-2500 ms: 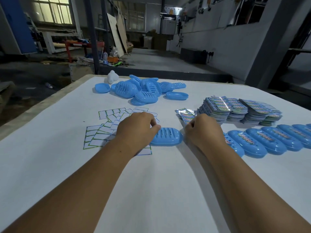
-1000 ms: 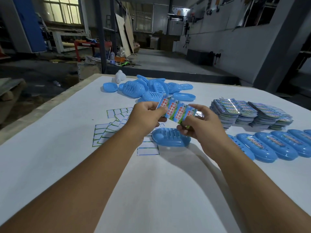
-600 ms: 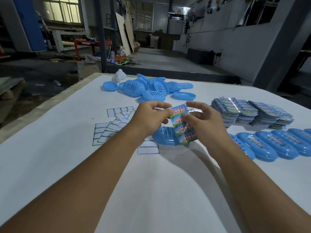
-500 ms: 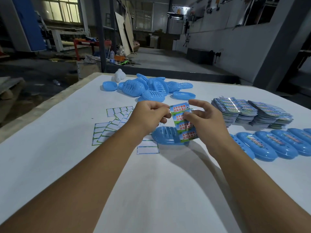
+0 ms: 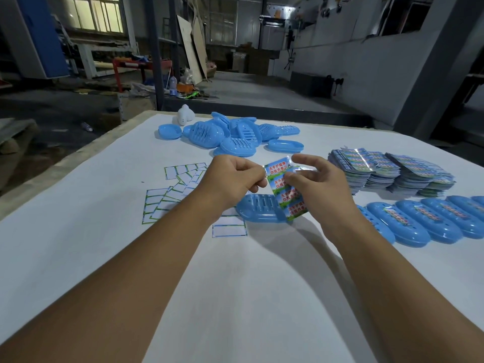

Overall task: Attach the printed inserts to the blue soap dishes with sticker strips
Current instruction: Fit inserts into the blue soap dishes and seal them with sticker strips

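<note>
A printed insert, glossy with red characters on green and blue, hangs upright above a slotted blue soap dish on the white table. My left hand pinches the insert's upper left corner with curled fingers. My right hand pinches it at the middle of its right side, index finger stretched out above. Sheets of white sticker strips with green borders lie left of the dish, partly hidden by my left arm.
A heap of loose blue soap dishes sits at the back. Two stacks of printed inserts stand at the right. A row of dishes with inserts attached runs along the right. The table's left edge drops to the floor.
Both hands left the dish on the table and lifted one insert above it. The insert has turned from lying crosswise to hanging upright, and the pinch has shifted slightly.
</note>
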### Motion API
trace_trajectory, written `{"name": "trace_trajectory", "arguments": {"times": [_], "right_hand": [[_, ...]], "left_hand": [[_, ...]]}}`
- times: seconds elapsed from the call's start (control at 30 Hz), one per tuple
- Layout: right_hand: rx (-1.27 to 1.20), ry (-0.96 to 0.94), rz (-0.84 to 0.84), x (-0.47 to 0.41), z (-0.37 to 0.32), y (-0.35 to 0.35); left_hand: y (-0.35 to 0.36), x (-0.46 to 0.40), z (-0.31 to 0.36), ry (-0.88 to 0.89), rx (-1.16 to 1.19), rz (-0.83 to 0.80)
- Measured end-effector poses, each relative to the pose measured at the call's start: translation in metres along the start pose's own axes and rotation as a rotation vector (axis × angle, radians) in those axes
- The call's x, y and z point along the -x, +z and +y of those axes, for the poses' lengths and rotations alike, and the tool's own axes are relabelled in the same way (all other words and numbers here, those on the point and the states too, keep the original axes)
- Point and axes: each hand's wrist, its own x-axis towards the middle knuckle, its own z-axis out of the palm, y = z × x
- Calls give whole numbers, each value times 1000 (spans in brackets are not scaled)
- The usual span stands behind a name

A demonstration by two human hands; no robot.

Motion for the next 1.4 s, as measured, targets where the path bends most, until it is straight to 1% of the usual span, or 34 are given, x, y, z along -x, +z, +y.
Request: {"name": "trace_trajectory", "arguments": {"times": [0.03,0.13,0.17,0.37,0.43,0.53,0.7,0.83,0.9,0.97,1.07,1.17,1.4], "right_hand": [[74,-35,36,-1,2,0],[394,-239,134,-2,8,-2],[429,-276,138,-2,8,-2],[404,-350,-2,5,3,1],[448,-379,-20,7,2,0],[528,-402,-13,9,0,0],[648,-409,51,13,-5,4],[731,-444,70,12,-4,3],[754,-443,71,11,-3,3],[744,-401,78,9,-3,3],[635,-332,86,6,-1,4],[559,-306,102,4,0,1],[518,-216,173,-3,4,-5]], "left_hand": [[0,1,0,9,9,-6],[2,4,0,44,13,-30],[2,4,-1,54,7,-35],[5,1,-4,146,-73,-73],[6,1,-5,175,-115,-66],[7,2,-6,193,-149,-57],[10,3,-8,228,-175,-66],[14,4,-8,228,-178,-72],[15,4,-8,225,-187,-63],[15,3,-9,211,-190,-45],[16,3,-8,165,-172,4],[14,2,-6,105,-155,54],[5,-3,-6,15,-306,144]]}}
